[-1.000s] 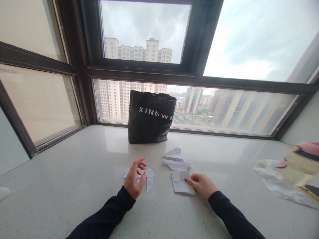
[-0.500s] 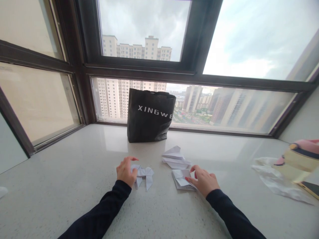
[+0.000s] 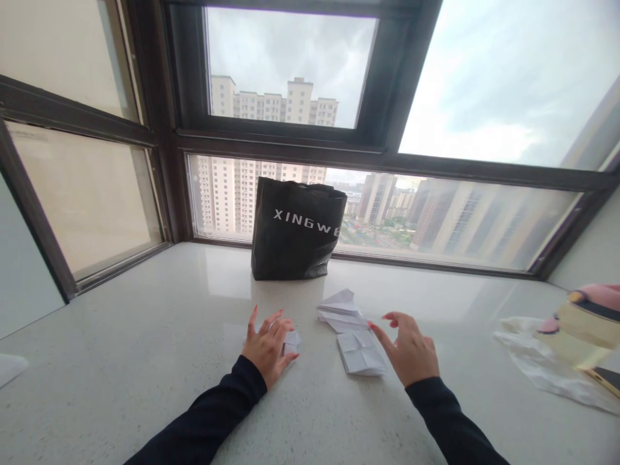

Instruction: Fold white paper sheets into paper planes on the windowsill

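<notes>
My left hand point(image 3: 266, 345) lies flat with spread fingers on a small folded white paper figure point(image 3: 292, 340), covering most of it. My right hand point(image 3: 409, 352) hovers open, fingers apart, just right of a flat folded white paper square point(image 3: 359, 353) and holds nothing. Behind that square lies a small pile of folded white paper pieces point(image 3: 340, 310). Both arms wear dark sleeves.
A black bag point(image 3: 296, 230) with white lettering stands at the window behind the papers. Crumpled clear plastic point(image 3: 542, 361) and a colourful package point(image 3: 584, 323) lie at the right edge. The pale stone sill point(image 3: 145, 336) runs along dark-framed windows.
My left hand went from curled over the paper figure to flat on top of it. My right hand let go of the folded square and lifted off to its right.
</notes>
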The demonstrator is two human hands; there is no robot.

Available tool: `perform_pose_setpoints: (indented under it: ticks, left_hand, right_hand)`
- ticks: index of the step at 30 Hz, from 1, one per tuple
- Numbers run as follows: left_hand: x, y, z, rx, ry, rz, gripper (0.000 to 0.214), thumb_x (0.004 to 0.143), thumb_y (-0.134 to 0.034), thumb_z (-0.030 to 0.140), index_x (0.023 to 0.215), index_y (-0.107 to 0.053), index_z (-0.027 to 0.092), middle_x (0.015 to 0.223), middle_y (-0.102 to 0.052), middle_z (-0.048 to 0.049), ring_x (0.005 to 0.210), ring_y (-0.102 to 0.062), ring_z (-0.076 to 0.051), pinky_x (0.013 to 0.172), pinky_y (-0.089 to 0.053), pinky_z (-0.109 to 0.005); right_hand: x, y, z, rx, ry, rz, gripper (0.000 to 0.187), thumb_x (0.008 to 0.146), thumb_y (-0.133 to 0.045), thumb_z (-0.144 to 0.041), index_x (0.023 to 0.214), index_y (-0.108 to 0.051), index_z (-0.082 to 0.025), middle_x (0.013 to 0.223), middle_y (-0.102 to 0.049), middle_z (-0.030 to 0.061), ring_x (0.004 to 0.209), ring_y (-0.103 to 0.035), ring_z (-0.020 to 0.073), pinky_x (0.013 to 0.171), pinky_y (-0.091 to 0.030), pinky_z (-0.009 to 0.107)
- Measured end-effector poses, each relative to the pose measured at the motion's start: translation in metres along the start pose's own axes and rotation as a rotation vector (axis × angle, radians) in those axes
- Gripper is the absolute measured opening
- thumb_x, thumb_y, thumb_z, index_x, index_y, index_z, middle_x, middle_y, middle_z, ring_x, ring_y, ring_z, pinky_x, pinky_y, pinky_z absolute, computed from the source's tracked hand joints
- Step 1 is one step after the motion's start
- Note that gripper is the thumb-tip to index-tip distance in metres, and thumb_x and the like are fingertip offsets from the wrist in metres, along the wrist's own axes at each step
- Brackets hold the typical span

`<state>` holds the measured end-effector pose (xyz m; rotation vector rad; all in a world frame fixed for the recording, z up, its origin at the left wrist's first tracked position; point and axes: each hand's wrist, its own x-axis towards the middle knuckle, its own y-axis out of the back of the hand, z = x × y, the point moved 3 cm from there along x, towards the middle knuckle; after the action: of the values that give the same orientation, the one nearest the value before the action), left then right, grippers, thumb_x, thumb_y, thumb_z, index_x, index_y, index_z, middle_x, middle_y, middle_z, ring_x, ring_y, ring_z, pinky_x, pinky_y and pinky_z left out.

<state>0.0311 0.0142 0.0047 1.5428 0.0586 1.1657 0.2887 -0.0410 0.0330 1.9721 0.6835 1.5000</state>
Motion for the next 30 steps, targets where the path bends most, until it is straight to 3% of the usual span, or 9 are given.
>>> perform_pose_setpoints:
  ticks: [2,4,8,12,15,19,22,25,30]
  left_hand:
    - [-0.001,-0.003,-0.001,0.026,0.015,0.026,0.05,0.065,-0.051,0.053,0.101,-0.05,0.018,0.108,-0.055,-0.0078,0.109,-0.037,-0.026,0.095,0.006,-0.05]
    - [-0.002,-0.004,-0.002,0.038,0.041,0.026,0.05,0.064,-0.05,0.056,0.094,-0.053,0.017,0.109,-0.054,-0.0102,0.109,-0.037,-0.029,0.093,0.006,-0.054]
    - [-0.001,-0.002,0.004,-0.06,-0.027,-0.004,0.036,0.062,-0.059,0.044,0.088,-0.051,0.019,0.102,-0.056,-0.0062,0.105,-0.04,-0.027,0.093,-0.003,-0.055]
    - [-0.004,0.001,0.025,-0.225,-0.337,-0.08,0.019,0.076,-0.047,0.022,0.095,-0.046,0.02,0.096,-0.057,-0.0039,0.087,-0.051,-0.017,0.083,-0.033,-0.035]
    - [-0.007,0.006,0.033,-0.338,-0.406,-0.049,0.017,0.082,-0.038,0.022,0.098,-0.043,0.019,0.091,-0.056,-0.0054,0.078,-0.052,-0.014,0.071,-0.039,-0.026]
    - [-0.004,0.015,0.025,-0.381,-0.246,-0.006,0.045,0.076,-0.045,0.039,0.113,-0.033,0.017,0.108,-0.049,-0.0098,0.097,-0.044,-0.02,0.082,-0.034,-0.032]
    - [0.0,0.014,0.007,-0.125,0.103,-0.006,0.04,0.076,-0.043,0.032,0.113,-0.037,0.018,0.11,-0.049,-0.0097,0.101,-0.041,-0.023,0.085,-0.028,-0.04]
    - [-0.001,0.009,-0.007,0.115,0.371,-0.041,0.034,0.073,-0.045,0.027,0.105,-0.047,0.015,0.11,-0.05,-0.0113,0.101,-0.04,-0.026,0.085,-0.024,-0.044]
    - [-0.003,0.006,-0.006,0.161,0.366,-0.129,0.022,0.071,-0.046,0.021,0.092,-0.055,0.018,0.103,-0.055,-0.0068,0.094,-0.045,-0.023,0.082,-0.027,-0.04]
  right_hand:
    - [-0.001,0.009,-0.015,0.078,0.05,0.082,0.038,0.078,-0.036,-0.051,0.091,-0.049,-0.018,0.077,-0.053,0.0023,0.052,-0.05,0.0135,0.059,-0.034,0.032]
    - [-0.006,0.013,-0.032,0.178,0.124,0.076,0.035,0.081,-0.035,-0.046,0.094,-0.05,-0.018,0.078,-0.053,0.0031,0.05,-0.049,0.0125,0.061,-0.036,0.033]
    - [-0.028,0.01,-0.071,0.394,0.29,-0.048,0.028,0.083,-0.037,-0.035,0.103,-0.047,-0.018,0.092,-0.052,0.0085,0.076,-0.052,0.0196,0.07,-0.04,0.034]
    - [-0.05,0.003,-0.097,0.504,0.4,-0.179,0.032,0.084,-0.039,-0.03,0.113,-0.042,-0.017,0.101,-0.05,0.011,0.091,-0.048,0.0225,0.074,-0.042,0.035]
    - [-0.056,-0.001,-0.101,0.552,0.408,-0.261,0.019,0.084,-0.038,-0.027,0.087,-0.055,-0.019,0.075,-0.056,0.0053,0.069,-0.052,0.0192,0.061,-0.044,0.032]
    - [-0.049,0.002,-0.092,0.618,0.279,-0.19,0.022,0.082,-0.043,-0.03,0.068,-0.056,-0.018,0.065,-0.051,0.0032,0.06,-0.05,0.0166,0.056,-0.043,0.029]
    - [-0.046,-0.001,-0.085,0.701,0.142,-0.163,0.023,0.08,-0.044,-0.035,0.07,-0.055,-0.017,0.064,-0.048,0.002,0.051,-0.046,0.0131,0.047,-0.04,0.025]
    - [-0.051,-0.014,-0.081,0.834,0.01,-0.251,0.024,0.079,-0.044,-0.039,0.076,-0.052,-0.017,0.059,-0.047,0.0001,0.047,-0.046,0.0124,0.044,-0.04,0.024]
    - [-0.061,-0.029,-0.082,1.082,-0.147,-0.428,0.028,0.078,-0.044,-0.044,0.087,-0.044,-0.017,0.059,-0.051,-0.0004,0.05,-0.053,0.0141,0.038,-0.039,0.02]
